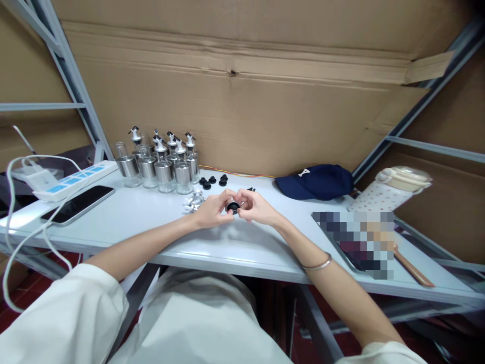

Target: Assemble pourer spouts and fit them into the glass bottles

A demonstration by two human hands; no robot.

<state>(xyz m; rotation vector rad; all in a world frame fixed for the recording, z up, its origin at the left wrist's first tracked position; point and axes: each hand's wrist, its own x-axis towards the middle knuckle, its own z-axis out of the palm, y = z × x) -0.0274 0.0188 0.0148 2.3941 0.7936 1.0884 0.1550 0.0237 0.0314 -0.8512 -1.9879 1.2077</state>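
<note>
My left hand [212, 210] and my right hand [256, 207] meet over the front middle of the table. Between their fingertips they grip a small round black stopper [233, 207] with a pale rim; the fingers cover part of it. Just left of my left hand lies a small heap of silver pourer parts [194, 200]. Several loose black stoppers [212, 180] rest farther back, and a few small black pieces [251, 189] show partly behind my right hand. Glass bottles with steel sleeves [164, 173] stand grouped at the back left, most topped with pourers.
A phone [78, 205] and a power strip [80, 178] with white cables [45, 236] occupy the left side. At right are a navy cap [318, 182], a dotted tumbler [386, 192], a blurred-out flat item [352, 242] and a brown handle [413, 267]. Cardboard [242, 111] walls the back.
</note>
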